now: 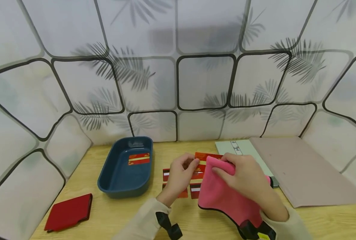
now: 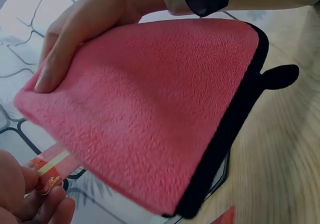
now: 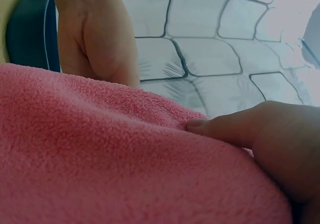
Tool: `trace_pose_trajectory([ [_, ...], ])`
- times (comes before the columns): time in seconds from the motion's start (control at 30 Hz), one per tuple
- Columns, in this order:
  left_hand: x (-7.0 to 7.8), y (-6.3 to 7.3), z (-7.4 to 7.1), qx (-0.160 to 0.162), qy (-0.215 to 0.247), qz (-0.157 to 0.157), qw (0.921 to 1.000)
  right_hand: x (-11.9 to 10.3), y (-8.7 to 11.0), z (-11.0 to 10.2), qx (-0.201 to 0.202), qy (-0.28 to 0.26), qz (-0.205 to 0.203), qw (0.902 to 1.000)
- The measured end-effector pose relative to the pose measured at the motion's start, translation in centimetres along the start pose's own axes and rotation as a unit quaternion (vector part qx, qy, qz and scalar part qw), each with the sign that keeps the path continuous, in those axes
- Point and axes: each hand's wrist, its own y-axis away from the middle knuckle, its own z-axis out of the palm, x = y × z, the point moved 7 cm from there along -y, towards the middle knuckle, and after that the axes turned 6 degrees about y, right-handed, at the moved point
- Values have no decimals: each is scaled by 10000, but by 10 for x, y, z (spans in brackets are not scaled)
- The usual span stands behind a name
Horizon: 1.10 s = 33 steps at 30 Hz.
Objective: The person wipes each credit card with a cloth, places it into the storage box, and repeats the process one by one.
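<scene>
My left hand (image 1: 178, 180) pinches a red card (image 1: 202, 156) with a pale yellow band, held up above the table by its left edge. My right hand (image 1: 250, 178) grips a folded pink cloth (image 1: 226, 203) with black edging, thumb pressed on its fuzzy face. The cloth hangs in front of the card's right part and hides it; in the left wrist view the card (image 2: 54, 165) sticks out from behind the cloth. Below the hands, several red cards (image 1: 195, 190) lie on the table, partly covered by the left hand and the cloth.
A blue tray (image 1: 125, 192) stands to the left with one red card (image 1: 139, 159) inside. Nearer the front left lies a dark red wallet (image 1: 68, 212). On the right are a pale green board (image 1: 250, 146) and a large greyish-pink board (image 1: 310, 173). A patterned curtain (image 1: 206, 83) closes the back.
</scene>
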Motion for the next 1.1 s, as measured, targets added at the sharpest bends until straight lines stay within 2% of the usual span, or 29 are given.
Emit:
trace_pose_trajectory([
  [0.13, -1, -1, 6, -19, 105, -111, 9999, -3, -2, 9, -129, 34, -23, 9999],
  [0.33, 2, 4, 15, -134, -173, -97, 9997, -2, -2, 20, -354, 35, 73, 9993],
  [0.5, 5, 5, 21, -421, -253, 111, 9987, -2, -3, 19, -178, 233, 32, 9996],
  [0.63, 8, 8, 23, -650, -103, 315, 9973, -2, -2, 18, -21, 581, 79, 9983],
  [0.87, 9, 12, 19, -662, -47, 624, 9958, -5, 0, 20, 184, 975, 76, 9950],
  [1.1, 10, 15, 7, -729, -347, 709, 9942, -4, 1, 23, -15, 870, 421, 9953],
])
